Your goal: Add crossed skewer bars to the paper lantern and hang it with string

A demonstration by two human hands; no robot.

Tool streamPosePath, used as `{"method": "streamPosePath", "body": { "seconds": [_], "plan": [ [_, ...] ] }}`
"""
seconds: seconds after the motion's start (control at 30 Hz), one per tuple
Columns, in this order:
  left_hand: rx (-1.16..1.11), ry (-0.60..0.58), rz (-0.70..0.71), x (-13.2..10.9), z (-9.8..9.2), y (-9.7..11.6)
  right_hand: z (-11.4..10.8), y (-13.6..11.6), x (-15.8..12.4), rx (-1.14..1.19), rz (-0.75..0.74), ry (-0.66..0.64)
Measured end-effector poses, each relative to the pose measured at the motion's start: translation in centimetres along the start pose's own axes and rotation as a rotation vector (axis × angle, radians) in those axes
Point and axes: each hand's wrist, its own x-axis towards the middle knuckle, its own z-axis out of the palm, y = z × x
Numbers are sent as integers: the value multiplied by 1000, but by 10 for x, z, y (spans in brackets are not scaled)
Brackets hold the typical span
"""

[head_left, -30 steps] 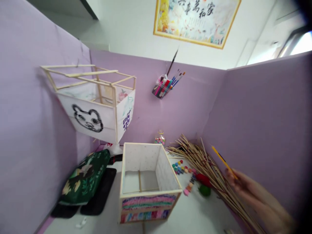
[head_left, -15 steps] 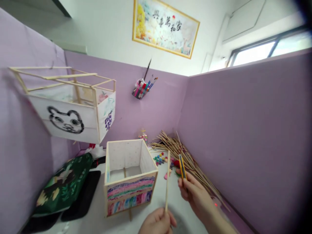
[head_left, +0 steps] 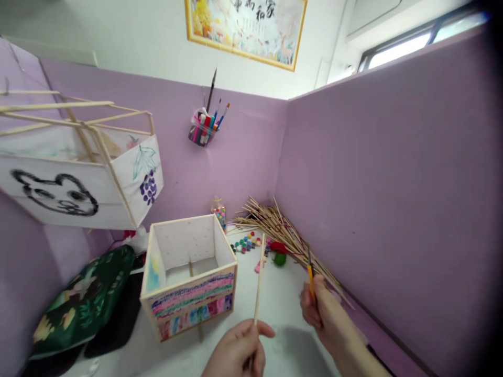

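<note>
My left hand (head_left: 236, 352) is closed around the lower end of a thin wooden stick (head_left: 259, 280), which stands nearly upright in front of me. My right hand (head_left: 324, 314) is closed on a yellow utility knife (head_left: 310, 275) whose tip points up, a little to the right of the stick. Just left of the stick stands an open paper-and-stick box (head_left: 187, 272) with coloured stripes on its front face.
A pile of wooden sticks (head_left: 283, 230) lies along the purple right wall, with small coloured beads (head_left: 247, 243), a red and a green ball (head_left: 279, 258) beside it. A frame lantern with a drawn animal face (head_left: 74, 178) hangs at left. A green patterned bag (head_left: 82, 301) lies below it. A pen holder (head_left: 201, 131) hangs on the back wall.
The view has swung right and down. My right hand came in from the right with the knife, and my left hand rose into view with the stick; both now sit lower and closer.
</note>
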Motion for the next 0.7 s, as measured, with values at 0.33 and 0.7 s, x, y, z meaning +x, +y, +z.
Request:
{"method": "streamPosePath", "body": {
  "seconds": [0.33, 0.7],
  "plan": [
    [-74, 57, -98, 8, -8, -8, -11, 3, 4, -131, 31, -35],
    [121, 39, -115, 17, -14, -21, 11, -14, 11, 39, -14, -3]
  ]
}}
